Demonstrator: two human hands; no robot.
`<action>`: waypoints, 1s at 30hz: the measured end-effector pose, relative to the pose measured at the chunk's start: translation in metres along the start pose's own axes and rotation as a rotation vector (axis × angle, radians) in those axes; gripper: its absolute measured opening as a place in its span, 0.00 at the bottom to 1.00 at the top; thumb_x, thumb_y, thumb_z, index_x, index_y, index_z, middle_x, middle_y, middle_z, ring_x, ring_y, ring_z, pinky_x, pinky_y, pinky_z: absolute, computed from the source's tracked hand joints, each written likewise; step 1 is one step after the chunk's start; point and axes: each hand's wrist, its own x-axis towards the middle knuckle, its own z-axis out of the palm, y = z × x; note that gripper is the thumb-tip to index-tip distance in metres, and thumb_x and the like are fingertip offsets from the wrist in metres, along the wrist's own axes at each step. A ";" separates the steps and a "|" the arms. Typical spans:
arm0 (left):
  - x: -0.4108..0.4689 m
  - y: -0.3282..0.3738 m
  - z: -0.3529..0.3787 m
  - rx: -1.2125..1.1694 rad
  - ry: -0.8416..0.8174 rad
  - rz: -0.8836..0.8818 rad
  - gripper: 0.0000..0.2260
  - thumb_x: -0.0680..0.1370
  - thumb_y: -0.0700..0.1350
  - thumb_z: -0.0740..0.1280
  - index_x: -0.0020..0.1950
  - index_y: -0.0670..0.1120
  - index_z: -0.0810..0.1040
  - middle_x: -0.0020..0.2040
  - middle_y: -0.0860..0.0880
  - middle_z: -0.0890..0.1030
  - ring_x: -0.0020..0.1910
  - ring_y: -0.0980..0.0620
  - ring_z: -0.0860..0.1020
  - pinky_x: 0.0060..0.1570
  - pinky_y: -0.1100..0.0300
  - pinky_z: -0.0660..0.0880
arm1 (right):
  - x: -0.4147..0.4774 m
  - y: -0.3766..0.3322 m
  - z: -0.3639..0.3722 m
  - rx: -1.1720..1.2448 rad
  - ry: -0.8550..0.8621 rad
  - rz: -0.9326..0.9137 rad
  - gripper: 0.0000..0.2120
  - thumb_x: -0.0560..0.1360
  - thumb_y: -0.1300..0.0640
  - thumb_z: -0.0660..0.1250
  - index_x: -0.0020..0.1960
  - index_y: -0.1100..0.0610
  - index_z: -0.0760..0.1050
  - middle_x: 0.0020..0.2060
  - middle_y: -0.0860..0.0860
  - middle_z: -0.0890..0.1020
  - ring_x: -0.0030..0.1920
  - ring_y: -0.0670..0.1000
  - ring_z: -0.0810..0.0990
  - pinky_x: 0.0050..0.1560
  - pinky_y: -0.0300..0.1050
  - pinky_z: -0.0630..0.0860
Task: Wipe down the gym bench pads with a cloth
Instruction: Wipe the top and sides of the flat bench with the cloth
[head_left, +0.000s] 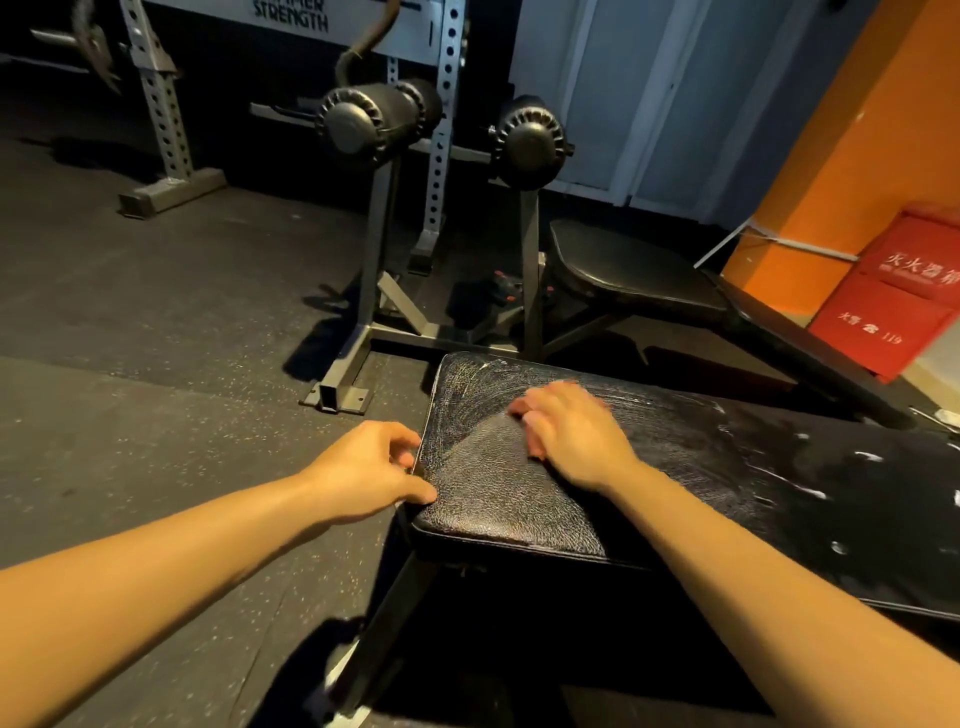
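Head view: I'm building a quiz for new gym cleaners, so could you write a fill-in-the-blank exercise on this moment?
1. The bench pad under the right hand is ____ in colour.
2. The left hand grips the pad's edge, its ____ lying on top.
3. The box beside the orange wall is ____.
4. The number printed on that box is ____.
Missing words: black; thumb; red; 119.

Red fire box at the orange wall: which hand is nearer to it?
Right. The right hand lies on the cracked black bench pad, closer to the red fire box; the left hand holds the pad's left edge, farther away.
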 end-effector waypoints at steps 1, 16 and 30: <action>-0.001 -0.001 0.001 0.003 -0.004 0.005 0.31 0.68 0.47 0.82 0.68 0.47 0.76 0.53 0.49 0.80 0.48 0.52 0.81 0.55 0.56 0.78 | 0.010 0.005 0.000 -0.029 0.046 0.122 0.29 0.77 0.38 0.43 0.63 0.47 0.76 0.61 0.52 0.77 0.66 0.58 0.73 0.67 0.57 0.69; 0.018 -0.003 -0.003 -0.038 -0.088 -0.075 0.34 0.64 0.46 0.85 0.65 0.48 0.73 0.53 0.48 0.79 0.48 0.51 0.81 0.52 0.57 0.78 | 0.075 -0.055 0.039 0.062 -0.129 -0.495 0.19 0.83 0.46 0.54 0.68 0.51 0.75 0.69 0.54 0.76 0.73 0.55 0.68 0.73 0.52 0.63; 0.027 0.005 -0.007 -0.014 -0.026 -0.094 0.29 0.67 0.49 0.83 0.63 0.47 0.75 0.52 0.50 0.79 0.47 0.54 0.79 0.49 0.59 0.74 | 0.103 -0.031 0.028 0.093 -0.020 -0.152 0.20 0.84 0.46 0.55 0.70 0.54 0.74 0.66 0.54 0.78 0.68 0.57 0.72 0.68 0.57 0.68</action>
